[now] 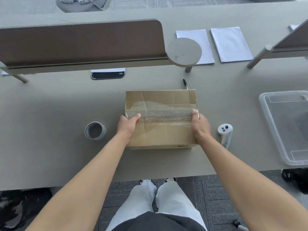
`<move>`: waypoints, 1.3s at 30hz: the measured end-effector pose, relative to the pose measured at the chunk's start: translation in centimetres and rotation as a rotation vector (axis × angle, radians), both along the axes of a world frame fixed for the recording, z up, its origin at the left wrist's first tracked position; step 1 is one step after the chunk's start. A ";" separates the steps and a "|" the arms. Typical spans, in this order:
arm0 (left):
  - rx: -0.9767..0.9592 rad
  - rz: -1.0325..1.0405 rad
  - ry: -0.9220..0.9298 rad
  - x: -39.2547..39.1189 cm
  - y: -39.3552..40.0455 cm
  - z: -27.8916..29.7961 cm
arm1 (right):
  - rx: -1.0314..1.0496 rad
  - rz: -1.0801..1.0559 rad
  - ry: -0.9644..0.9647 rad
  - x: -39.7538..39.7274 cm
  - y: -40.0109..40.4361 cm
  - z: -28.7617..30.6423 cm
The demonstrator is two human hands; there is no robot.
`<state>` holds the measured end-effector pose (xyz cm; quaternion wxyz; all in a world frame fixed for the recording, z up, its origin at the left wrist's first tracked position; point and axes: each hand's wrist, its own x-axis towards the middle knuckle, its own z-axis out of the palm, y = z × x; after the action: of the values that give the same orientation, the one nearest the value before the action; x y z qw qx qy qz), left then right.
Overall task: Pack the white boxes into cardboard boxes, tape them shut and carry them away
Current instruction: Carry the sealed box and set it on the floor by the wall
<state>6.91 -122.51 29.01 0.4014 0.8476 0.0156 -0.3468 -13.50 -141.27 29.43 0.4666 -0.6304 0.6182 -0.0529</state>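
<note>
A brown cardboard box (160,100) stands on the grey table (58,105) in front of me, its top flaps closed under strips of clear tape. My left hand (127,125) grips the box's left side, thumb lying on the taped top. My right hand (199,125) grips the right side the same way, thumb on the tape. The fingers of both hands are hidden behind the box's sides. No white boxes show.
A roll of tape (95,130) stands left of the box. A white controller (225,132) lies to its right, a clear plastic bin (273,129) further right. A black pen (185,83) lies behind the box; white sheets (230,44) and a desk divider (80,42) beyond.
</note>
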 end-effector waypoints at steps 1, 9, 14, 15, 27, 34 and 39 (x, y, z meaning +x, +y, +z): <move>-0.019 0.010 -0.006 -0.1 0.0 -0.1 | -0.010 -0.015 0.003 0.0 0.2 -0.1; -0.081 0.030 -0.040 0.1 0.3 -1.0 | -0.124 0.015 -0.009 -0.1 0.1 -1.3; -0.040 0.039 -0.074 -0.1 -0.2 -0.9 | -0.126 0.036 -0.012 -0.1 -0.2 -1.7; -0.035 0.039 -0.072 -0.1 -0.2 -1.0 | -0.111 0.041 -0.004 -0.1 -0.2 -1.7; -0.041 0.078 0.066 -0.9 0.4 1.2 | 0.019 0.121 -0.060 -0.9 -1.5 -0.9; -0.102 0.222 0.088 -2.4 5.2 4.8 | 0.031 0.298 -0.021 1.4 -1.0 3.6; -0.167 0.410 -0.001 -2.1 13.5 10.4 | 0.001 0.474 -0.038 6.9 4.5 9.2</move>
<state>4.81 -108.98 39.41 0.5324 0.7906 0.1588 -0.2576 -6.61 -136.75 38.63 0.4776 -0.7566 0.4441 0.0467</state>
